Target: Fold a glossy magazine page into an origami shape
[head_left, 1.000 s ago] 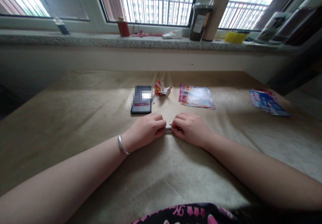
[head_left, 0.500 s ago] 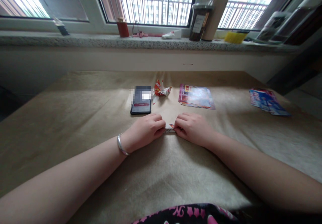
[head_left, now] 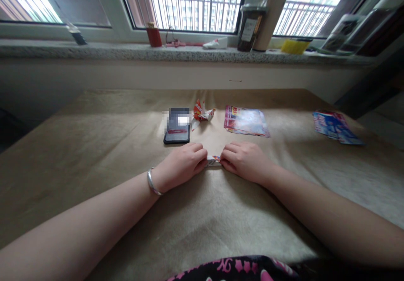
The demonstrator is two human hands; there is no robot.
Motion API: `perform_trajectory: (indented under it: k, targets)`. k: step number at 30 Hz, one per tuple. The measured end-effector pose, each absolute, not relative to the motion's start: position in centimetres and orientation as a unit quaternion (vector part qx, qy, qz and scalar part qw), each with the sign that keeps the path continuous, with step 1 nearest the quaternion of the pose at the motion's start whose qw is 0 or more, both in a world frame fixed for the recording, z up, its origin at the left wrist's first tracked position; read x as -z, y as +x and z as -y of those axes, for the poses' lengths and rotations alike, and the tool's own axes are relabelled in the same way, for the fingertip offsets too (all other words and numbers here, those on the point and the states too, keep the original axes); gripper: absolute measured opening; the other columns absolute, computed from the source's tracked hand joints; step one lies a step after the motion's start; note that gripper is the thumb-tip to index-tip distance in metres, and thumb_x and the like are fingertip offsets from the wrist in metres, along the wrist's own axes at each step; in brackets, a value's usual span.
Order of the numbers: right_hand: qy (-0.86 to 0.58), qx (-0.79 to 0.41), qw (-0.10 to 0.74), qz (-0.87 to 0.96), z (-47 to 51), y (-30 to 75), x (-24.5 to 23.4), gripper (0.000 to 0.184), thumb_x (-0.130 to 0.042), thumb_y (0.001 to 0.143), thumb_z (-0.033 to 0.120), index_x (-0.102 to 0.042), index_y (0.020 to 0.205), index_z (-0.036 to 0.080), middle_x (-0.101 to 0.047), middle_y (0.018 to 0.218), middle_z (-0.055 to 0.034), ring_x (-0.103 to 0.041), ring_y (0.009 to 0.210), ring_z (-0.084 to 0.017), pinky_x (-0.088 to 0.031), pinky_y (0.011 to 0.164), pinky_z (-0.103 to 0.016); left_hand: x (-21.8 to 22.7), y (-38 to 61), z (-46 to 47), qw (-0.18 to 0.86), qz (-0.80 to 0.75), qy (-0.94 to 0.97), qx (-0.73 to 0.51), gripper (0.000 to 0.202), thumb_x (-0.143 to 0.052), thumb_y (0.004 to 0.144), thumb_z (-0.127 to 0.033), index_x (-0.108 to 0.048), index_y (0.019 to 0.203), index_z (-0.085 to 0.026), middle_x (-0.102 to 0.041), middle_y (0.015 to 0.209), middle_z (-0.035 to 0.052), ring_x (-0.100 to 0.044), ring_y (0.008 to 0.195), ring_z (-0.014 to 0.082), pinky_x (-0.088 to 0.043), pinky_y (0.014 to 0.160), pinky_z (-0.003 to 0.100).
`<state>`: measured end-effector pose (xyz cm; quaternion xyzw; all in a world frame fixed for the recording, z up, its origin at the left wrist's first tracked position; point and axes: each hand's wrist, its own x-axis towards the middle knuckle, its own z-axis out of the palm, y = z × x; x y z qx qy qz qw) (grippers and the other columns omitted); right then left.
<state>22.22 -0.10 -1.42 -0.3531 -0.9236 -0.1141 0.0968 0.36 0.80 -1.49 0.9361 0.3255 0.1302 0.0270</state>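
A small folded piece of printed paper [head_left: 213,161] lies low over the table, white with a patch of orange. My left hand [head_left: 189,159], with a silver bangle at the wrist, is closed on its left end. At the right end the fingers of my right hand [head_left: 241,159] pinch it. Only the short middle stretch of the paper shows; both ends are hidden under my fingers. Just beyond my hands stand a phone [head_left: 177,126] lying flat and a red and white folded paper figure [head_left: 203,113].
A stack of printed leaflets [head_left: 246,121] rests beyond my right hand. More blue leaflets [head_left: 337,127] lie at the far right. The tan-covered table [head_left: 104,146] reaches to the wall, under a stone windowsill [head_left: 120,53] holding a dark jar [head_left: 250,28] and a red container [head_left: 154,36].
My right hand has shifted slightly to the right along the paper, so a little more of it shows between my hands. My left hand has stayed almost still.
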Motion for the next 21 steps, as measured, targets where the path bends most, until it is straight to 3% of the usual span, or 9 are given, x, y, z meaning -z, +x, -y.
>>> perform_trajectory:
  k: [6, 21]
  targets:
    - [-0.376, 0.076, 0.131, 0.914, 0.12, 22.37, 1.64, 0.015, -0.05, 0.086, 0.025, -0.063, 0.082, 0.018, -0.065, 0.08, -0.0025, -0.053, 0.066, -0.013, -0.029, 0.06, -0.027, 1.45, 0.32, -0.83, 0.044, -0.334, 0.931, -0.14, 0.015, -0.047, 0.088, -0.02, -0.054, 0.077, -0.014, -0.053, 0.079, 0.004, -0.049, 0.07, 0.0141, -0.041, 0.064, 0.026]
    - [-0.411, 0.022, 0.143, 0.9, -0.16, 22.6, 1.57, 0.01, -0.053, 0.078, 0.019, -0.059, 0.071, 0.018, -0.063, 0.074, -0.0026, -0.052, 0.072, -0.015, -0.031, 0.061, -0.026, 1.52, 0.26, -0.89, 0.034, -0.327, 0.933, -0.145, 0.012, -0.048, 0.087, -0.018, -0.053, 0.075, -0.015, -0.053, 0.078, 0.0033, -0.049, 0.069, 0.0136, -0.04, 0.063, 0.024]
